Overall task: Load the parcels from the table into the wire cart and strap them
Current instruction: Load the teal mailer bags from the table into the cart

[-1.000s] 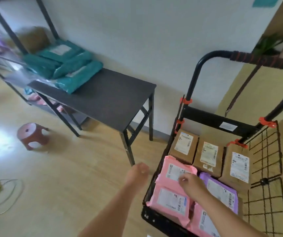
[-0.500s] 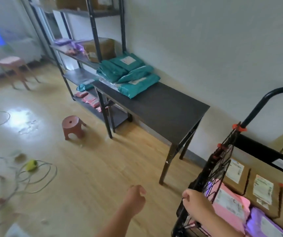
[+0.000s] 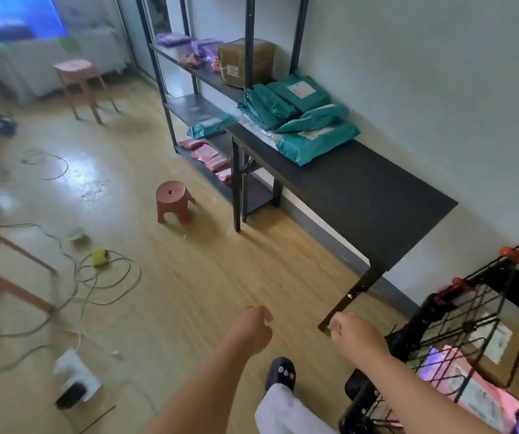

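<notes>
Left hand (image 3: 251, 330) and right hand (image 3: 356, 338) are out front over the floor, fingers loosely curled, holding nothing. Wire cart (image 3: 458, 311) is just right of the right hand, not touched, with a pink parcel (image 3: 477, 393) and brown boxes (image 3: 496, 343) inside. Teal parcels (image 3: 314, 130) are piled at the far end of the black table (image 3: 361, 195), well ahead of both hands, by the wall. Table's near slanted leg (image 3: 353, 292) is just beyond the right hand. Low red stool (image 3: 173, 200) stands ahead-left of the left hand. Further left are loose cables (image 3: 107, 280) and a white power strip (image 3: 74, 374). Shelf rack (image 3: 189, 76) stands past the table's far end. Open floor runs from the hands along the table's front edge, between stool and table. Dark slipper (image 3: 280, 372) is below, between the hands.
</notes>
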Demonstrator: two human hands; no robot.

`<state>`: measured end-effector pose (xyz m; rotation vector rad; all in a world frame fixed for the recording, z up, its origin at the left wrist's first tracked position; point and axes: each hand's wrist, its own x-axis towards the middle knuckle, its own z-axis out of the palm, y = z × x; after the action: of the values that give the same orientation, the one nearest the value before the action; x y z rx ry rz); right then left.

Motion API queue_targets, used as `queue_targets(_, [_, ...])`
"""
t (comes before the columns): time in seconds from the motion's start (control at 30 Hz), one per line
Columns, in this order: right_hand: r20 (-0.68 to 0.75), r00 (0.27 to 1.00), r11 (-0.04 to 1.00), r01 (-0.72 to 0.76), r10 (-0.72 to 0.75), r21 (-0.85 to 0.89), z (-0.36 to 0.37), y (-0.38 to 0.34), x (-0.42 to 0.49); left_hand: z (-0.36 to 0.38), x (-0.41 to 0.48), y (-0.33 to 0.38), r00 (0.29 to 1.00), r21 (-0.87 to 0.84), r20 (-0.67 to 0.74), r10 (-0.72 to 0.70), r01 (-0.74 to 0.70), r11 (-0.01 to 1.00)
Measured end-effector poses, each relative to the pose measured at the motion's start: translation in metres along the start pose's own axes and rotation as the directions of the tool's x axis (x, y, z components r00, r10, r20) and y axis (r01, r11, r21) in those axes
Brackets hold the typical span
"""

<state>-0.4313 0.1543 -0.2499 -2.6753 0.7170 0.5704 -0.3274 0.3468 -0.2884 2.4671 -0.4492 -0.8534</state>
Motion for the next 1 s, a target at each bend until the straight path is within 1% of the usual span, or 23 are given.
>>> queue_targets(0.13, [0.057, 0.998, 1.0, 0.012, -0.01, -0.028, 0.0, -0.025, 0.034, -0.022, 0.02, -0.015, 1.0, 0.018, -0.003, -0.023, 0.023, 1.0])
queue_targets(0.27, [0.083, 0.995, 0.999, 0.046, -0.047, 0.013, -0.009, -0.053, 0.082, -0.052, 0.059, -0.025, 0.998, 0.045, -0.008, -0.064, 0.064, 0.997])
queue_targets(0.47, [0.136, 0.99, 0.998, 0.041, -0.047, 0.049, -0.053, -0.077, 0.177, -0.104, 0.143, -0.014, 0.997, 0.048, -0.015, -0.074, 0.075, 0.996])
queue_targets(0.57, [0.134, 0.99, 0.998, 0.027, -0.034, 0.054, -0.08, -0.087, 0.224, -0.135, 0.183, -0.011, 0.997, 0.043, -0.008, -0.082, 0.082, 0.996])
queue_targets(0.67, [0.119, 0.993, 0.998, 0.011, -0.018, 0.055, -0.1, -0.1, 0.262, -0.165, 0.218, -0.014, 0.992, 0.006, -0.041, -0.12, 0.121, 0.993])
queue_targets(0.83, [0.134, 0.991, 0.998, -0.01, 0.002, 0.061, -0.114, -0.136, 0.308, -0.197, 0.249, -0.034, 0.987, -0.042, -0.03, -0.159, 0.158, 0.987])
queue_targets(0.93, [0.146, 0.989, 0.996, -0.016, 0.003, 0.089, -0.119, -0.166, 0.331, -0.22, 0.27, -0.049, 0.987, -0.035, -0.021, -0.157, 0.157, 0.987])
queue_targets(1.0, [0.138, 0.99, 0.993, -0.042, 0.027, 0.108, -0.123, -0.185, 0.345, -0.241, 0.291, -0.056, 0.991, -0.02, -0.01, -0.132, 0.132, 0.991])
